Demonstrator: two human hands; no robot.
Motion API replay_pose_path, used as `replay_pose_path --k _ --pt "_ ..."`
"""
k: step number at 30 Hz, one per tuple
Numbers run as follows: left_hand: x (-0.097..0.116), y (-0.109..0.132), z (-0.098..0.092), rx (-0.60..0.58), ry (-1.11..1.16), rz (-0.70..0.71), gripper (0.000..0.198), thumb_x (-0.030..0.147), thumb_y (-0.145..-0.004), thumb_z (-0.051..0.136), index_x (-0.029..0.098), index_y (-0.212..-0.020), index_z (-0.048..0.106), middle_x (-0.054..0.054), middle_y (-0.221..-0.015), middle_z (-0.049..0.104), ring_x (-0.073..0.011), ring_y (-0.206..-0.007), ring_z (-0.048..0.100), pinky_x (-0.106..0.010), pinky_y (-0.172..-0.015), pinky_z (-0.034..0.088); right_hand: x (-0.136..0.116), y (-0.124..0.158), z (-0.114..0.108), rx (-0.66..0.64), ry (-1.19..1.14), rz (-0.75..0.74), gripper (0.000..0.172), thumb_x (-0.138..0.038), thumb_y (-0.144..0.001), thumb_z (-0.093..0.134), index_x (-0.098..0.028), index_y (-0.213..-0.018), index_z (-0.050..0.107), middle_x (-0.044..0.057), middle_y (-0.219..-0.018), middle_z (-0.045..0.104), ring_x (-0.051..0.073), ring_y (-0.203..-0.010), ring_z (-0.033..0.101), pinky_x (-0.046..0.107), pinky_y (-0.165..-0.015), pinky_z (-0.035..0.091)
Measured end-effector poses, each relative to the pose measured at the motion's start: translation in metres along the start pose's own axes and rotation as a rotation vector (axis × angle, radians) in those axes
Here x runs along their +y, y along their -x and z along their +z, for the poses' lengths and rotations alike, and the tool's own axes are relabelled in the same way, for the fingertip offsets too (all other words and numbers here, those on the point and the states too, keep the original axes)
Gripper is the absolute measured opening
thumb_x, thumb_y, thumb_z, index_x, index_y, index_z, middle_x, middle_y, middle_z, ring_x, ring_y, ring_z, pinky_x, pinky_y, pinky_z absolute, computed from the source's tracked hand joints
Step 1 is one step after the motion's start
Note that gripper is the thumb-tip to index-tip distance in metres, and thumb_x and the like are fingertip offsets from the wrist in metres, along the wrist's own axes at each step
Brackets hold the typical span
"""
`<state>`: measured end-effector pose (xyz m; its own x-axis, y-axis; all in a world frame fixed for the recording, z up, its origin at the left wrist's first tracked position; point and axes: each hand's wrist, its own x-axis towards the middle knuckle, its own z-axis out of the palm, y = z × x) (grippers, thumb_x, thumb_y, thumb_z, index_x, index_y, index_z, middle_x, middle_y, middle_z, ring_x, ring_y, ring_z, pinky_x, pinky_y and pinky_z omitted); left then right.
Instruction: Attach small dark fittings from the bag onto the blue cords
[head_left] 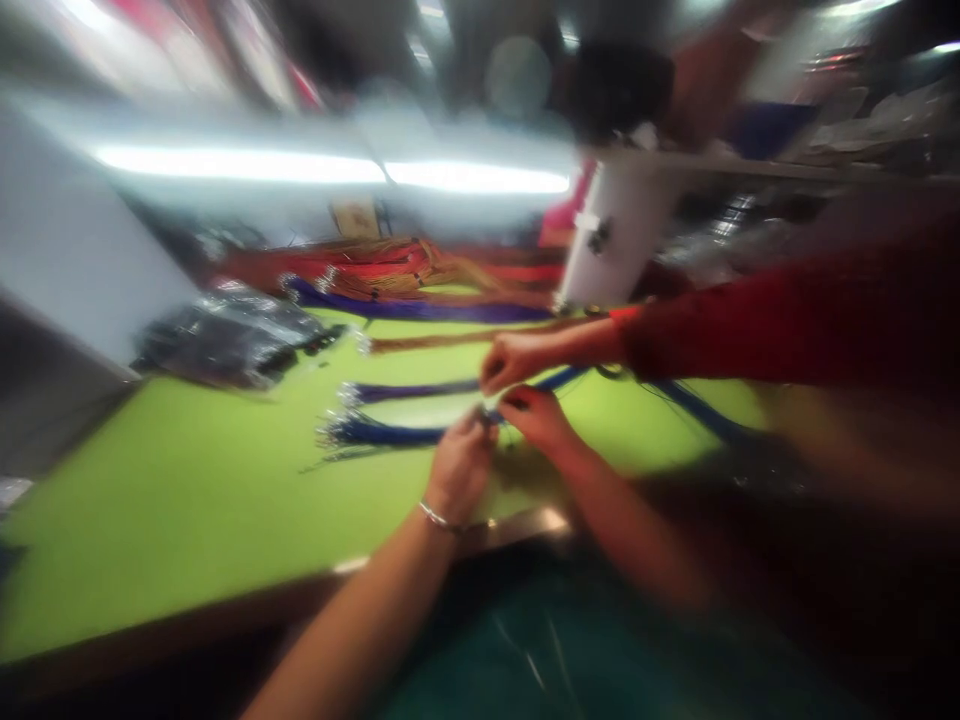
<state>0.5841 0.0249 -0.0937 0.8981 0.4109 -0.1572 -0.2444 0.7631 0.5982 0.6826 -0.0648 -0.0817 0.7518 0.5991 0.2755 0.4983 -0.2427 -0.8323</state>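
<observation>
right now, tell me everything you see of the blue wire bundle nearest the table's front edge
The blue wire bundle, many thin strands that look plastic-coated, lies roughly straight across the green table. Its left end fans into loose strands with pale, shiny tips. The left hand is closed around it; the right hand is close by, contact blurred. More blue shows beyond the hands; blur hides whether it connects.

Both hands at blue wires, green tabletop

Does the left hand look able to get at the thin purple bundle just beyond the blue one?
Probably yes, if the left hand releases the blue bundle: the purple bundle lies just beyond, its left part uncovered, though a co-worker's hand is near its visible right end.
</observation>
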Motion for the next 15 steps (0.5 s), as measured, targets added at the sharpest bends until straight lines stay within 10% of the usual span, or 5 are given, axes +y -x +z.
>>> replay_pose_path --k 15 --pt "-0.003 -0.003 -0.0081 -0.035 -0.034 -0.005 0.026 0.008 -0.066 0.069 0.014 -0.091 0.064 -0.002 -0.076 0.059 -0.0068 -0.064 0.054 -0.016 -0.057 0.042 -0.0007 0.0019 -0.0022 0.026 0.056 0.04 0.015 -0.027 -0.073 0.056 -0.017 -0.064 0.063 -0.001 -0.059 0.06 0.013 -0.059 0.051 0.024 -0.055 0.04"
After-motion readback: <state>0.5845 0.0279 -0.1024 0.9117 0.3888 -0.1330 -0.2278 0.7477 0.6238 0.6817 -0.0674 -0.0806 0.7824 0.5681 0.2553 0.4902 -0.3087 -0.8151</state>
